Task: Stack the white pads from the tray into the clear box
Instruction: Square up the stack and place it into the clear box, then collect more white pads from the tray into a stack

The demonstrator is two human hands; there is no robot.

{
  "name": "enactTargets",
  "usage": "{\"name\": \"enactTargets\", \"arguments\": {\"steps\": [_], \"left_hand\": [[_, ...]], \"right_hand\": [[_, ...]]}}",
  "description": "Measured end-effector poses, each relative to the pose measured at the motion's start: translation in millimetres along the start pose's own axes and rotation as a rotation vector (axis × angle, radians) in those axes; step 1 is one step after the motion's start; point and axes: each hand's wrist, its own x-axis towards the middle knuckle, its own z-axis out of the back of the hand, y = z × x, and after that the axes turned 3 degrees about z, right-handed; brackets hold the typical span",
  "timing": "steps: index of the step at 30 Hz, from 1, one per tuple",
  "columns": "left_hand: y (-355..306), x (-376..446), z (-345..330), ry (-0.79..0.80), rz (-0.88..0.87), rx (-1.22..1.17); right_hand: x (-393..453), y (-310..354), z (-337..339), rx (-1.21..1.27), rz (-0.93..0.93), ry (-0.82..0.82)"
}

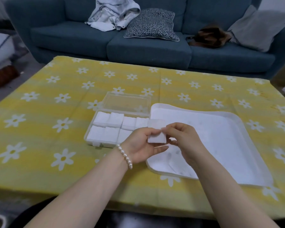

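Both my hands, left hand [142, 145] and right hand [182, 139], pinched one white pad [156, 134] with curled fingers, near clear box [90, 131], over tray [237, 119].

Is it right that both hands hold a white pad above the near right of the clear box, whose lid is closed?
Not quite: the head view shows the lid open, lying back behind the clear box. Both the left hand and right hand do hold the white pad.
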Motion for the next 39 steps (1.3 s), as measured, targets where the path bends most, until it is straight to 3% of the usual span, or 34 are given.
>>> {"name": "enactTargets", "arguments": {"steps": [3,8,12,18,30,34,39], "left_hand": [[-19,-6,11,-0.207,-0.071,0.093],[-62,-19,45,-0.632,-0.319,0.216],[-78,-23,73,-0.873,-0.442,0.521],[-71,-18,84,-0.893,-0.407,0.906],[-63,-12,82,-0.900,-0.374,1.196],[-61,-10,82,-0.903,-0.319,1.310],[-56,-4,73,-0.840,-0.254,1.535]], "right_hand": [[16,6,-24,0.044,-0.016,-0.018],[64,17,-62,0.292,-0.243,-0.061],[90,13,-86,0.127,-0.286,-0.107],[110,-3,-103,-0.389,-0.173,-0.132],[113,-9,-118,-0.857,-0.065,-0.127],[112,-8,-118,-0.914,-0.038,-0.102],[106,-5,-93,-0.690,0.059,-0.155]]}}
